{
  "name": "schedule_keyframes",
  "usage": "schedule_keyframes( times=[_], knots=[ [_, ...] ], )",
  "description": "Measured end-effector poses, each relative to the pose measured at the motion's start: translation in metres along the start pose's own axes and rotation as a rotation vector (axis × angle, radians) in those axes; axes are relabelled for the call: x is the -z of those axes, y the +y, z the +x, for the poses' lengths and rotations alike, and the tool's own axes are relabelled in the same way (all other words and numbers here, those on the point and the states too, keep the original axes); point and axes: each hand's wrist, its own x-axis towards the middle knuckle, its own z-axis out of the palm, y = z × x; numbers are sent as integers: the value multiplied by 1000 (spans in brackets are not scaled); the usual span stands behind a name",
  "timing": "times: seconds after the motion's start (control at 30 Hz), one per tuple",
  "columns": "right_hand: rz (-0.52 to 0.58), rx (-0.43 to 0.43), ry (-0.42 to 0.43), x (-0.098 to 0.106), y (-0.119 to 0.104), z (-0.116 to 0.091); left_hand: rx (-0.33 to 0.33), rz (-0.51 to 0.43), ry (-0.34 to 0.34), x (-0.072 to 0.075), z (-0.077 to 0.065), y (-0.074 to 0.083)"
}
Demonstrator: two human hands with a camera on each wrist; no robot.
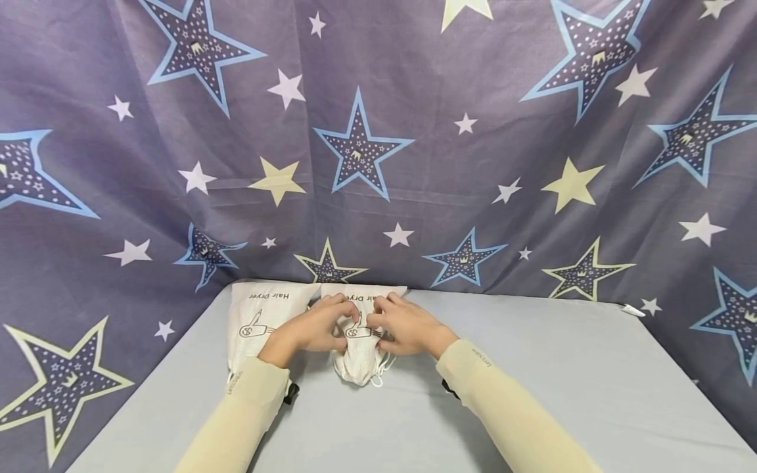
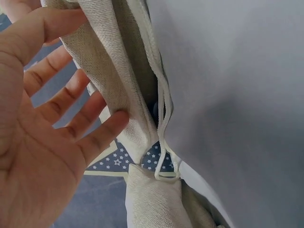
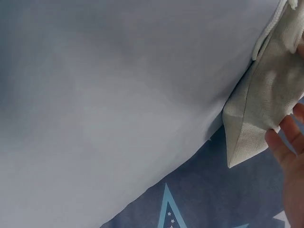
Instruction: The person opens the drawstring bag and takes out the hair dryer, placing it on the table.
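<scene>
A cream cloth drawstring bag (image 1: 358,361) printed "Hair Dryer" lies on the table, its lettering upside down in the head view. My left hand (image 1: 324,325) is at its left side, and my right hand (image 1: 409,325) touches the right side. In the left wrist view, spread left fingers (image 2: 97,114) rest their tips against the bag's fabric (image 2: 102,52), beside a hanging white drawstring (image 2: 159,80). The right wrist view shows right fingertips (image 3: 273,137) at the edge of the bag (image 3: 256,109); the rest of that hand is mostly out of frame.
A second matching bag (image 1: 245,305) lies at left, partly behind my left forearm. The grey-blue table (image 1: 532,368) meets a purple star-patterned curtain (image 1: 426,171) at the back and sides. A small white item (image 1: 633,310) sits at the far right corner.
</scene>
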Motion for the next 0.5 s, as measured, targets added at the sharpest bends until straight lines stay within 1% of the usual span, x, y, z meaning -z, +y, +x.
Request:
schedule_keyframes(
  times=[0.2,0.5],
  knots=[
    [-35,27,2,1,-2,2,7,-5,-6,-2,0,-1],
    [-56,47,11,1,-1,2,11,-30,-8,0,0,3]
  ],
)
